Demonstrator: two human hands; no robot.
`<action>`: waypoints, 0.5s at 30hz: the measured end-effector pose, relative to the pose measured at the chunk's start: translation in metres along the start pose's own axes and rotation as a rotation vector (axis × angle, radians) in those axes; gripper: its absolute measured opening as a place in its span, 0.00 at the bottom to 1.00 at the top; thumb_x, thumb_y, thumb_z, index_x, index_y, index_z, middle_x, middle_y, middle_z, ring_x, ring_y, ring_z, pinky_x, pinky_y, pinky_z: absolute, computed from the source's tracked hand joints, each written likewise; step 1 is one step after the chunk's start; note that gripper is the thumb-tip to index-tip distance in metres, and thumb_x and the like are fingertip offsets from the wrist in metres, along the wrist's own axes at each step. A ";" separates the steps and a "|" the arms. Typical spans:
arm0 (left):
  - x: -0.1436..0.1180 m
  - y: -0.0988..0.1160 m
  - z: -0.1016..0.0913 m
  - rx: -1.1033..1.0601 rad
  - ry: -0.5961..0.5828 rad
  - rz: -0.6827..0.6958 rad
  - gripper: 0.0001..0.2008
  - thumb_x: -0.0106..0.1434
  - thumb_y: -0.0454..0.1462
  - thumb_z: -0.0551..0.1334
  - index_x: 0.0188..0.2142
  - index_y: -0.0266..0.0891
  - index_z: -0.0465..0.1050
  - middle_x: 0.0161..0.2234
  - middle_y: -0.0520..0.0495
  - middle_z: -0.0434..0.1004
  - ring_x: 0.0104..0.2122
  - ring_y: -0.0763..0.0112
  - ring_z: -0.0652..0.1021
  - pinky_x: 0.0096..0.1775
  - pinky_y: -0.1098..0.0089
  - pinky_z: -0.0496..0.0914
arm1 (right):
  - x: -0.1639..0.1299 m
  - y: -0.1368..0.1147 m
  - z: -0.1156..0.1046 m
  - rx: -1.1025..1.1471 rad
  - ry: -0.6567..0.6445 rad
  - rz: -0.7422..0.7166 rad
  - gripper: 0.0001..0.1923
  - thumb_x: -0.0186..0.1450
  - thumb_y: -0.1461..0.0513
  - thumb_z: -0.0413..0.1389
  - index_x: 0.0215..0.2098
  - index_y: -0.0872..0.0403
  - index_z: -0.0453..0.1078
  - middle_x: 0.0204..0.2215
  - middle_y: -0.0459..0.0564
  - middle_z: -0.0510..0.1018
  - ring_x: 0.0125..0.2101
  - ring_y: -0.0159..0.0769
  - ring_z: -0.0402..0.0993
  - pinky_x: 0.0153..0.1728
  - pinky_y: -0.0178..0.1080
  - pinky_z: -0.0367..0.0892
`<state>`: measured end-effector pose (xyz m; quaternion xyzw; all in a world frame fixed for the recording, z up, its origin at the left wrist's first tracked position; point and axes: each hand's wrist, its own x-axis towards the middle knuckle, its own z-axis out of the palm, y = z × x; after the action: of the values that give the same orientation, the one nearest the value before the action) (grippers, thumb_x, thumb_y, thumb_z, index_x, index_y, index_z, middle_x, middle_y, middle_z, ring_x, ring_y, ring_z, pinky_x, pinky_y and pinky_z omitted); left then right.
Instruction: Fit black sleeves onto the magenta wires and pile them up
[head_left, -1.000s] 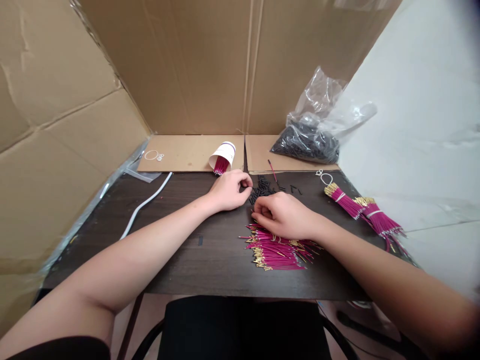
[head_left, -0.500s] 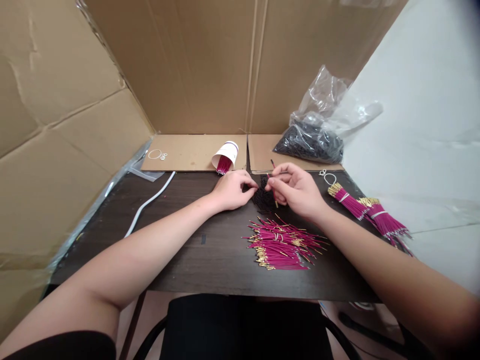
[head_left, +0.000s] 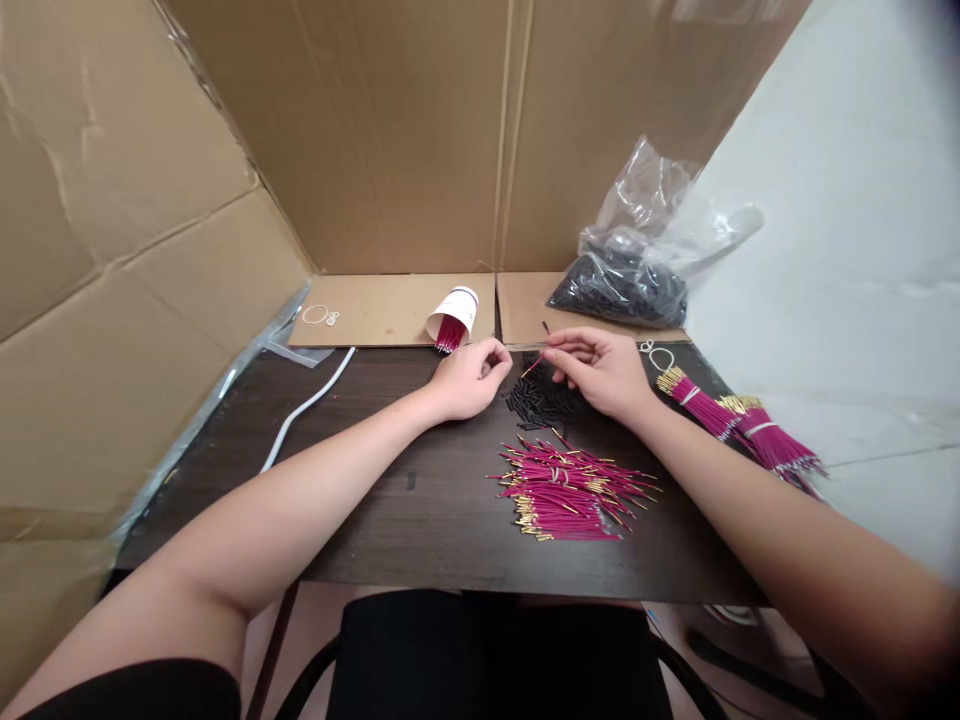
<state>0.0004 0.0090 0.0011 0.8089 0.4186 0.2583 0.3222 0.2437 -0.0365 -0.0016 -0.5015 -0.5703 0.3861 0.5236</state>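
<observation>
Since the earlier frame, the right hand (head_left: 604, 372) has been lifted off the loose pile of pink wires (head_left: 570, 485) and carried back to the small black sleeves (head_left: 541, 400), one wire (head_left: 534, 365) now being pinched in it.

Nearest the table edge (head_left: 450, 570), the loose pile is seen spread out — judged to be the work left, and it is large. To the right, two tied bundles (head_left: 739, 425) are laid by; farther back, a tipped paper cup (head_left: 453, 315) with pink wires in it and a bag of black sleeves (head_left: 622, 285) are seen on the cardboard. What is done appears the smaller share.

The wire is held between the right thumb and fingertips, pressed together on it, its tip pointed at the left hand (head_left: 469, 378). The left fingers are curled close — whether a sleeve is pinched there cannot be told.
</observation>
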 end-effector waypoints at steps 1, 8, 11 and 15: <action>0.001 -0.001 0.001 -0.057 0.003 -0.010 0.05 0.75 0.37 0.63 0.44 0.38 0.77 0.37 0.46 0.82 0.33 0.67 0.75 0.40 0.63 0.69 | 0.000 0.000 0.000 0.000 -0.003 0.010 0.23 0.61 0.50 0.75 0.47 0.57 0.82 0.38 0.58 0.87 0.27 0.37 0.82 0.22 0.38 0.73; 0.004 -0.006 0.003 -0.254 0.020 0.017 0.06 0.70 0.34 0.67 0.44 0.35 0.83 0.38 0.44 0.86 0.33 0.70 0.76 0.40 0.65 0.71 | 0.000 0.001 0.001 -0.024 -0.004 0.021 0.22 0.62 0.50 0.74 0.45 0.56 0.81 0.37 0.59 0.87 0.29 0.40 0.84 0.22 0.38 0.73; 0.004 -0.007 0.004 -0.299 0.022 0.029 0.07 0.69 0.33 0.69 0.45 0.34 0.84 0.40 0.41 0.87 0.34 0.69 0.79 0.40 0.65 0.73 | 0.000 0.001 0.001 -0.018 0.005 0.010 0.22 0.62 0.49 0.74 0.44 0.56 0.80 0.36 0.58 0.87 0.29 0.41 0.85 0.22 0.38 0.73; 0.005 -0.008 0.004 -0.347 0.025 0.019 0.08 0.67 0.33 0.71 0.45 0.33 0.85 0.42 0.39 0.88 0.35 0.69 0.80 0.40 0.66 0.74 | 0.000 0.000 0.002 -0.011 0.023 0.010 0.23 0.62 0.48 0.74 0.43 0.56 0.80 0.35 0.58 0.86 0.28 0.40 0.84 0.21 0.37 0.72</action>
<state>0.0021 0.0153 -0.0066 0.7418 0.3641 0.3396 0.4492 0.2422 -0.0359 -0.0017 -0.5117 -0.5638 0.3797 0.5254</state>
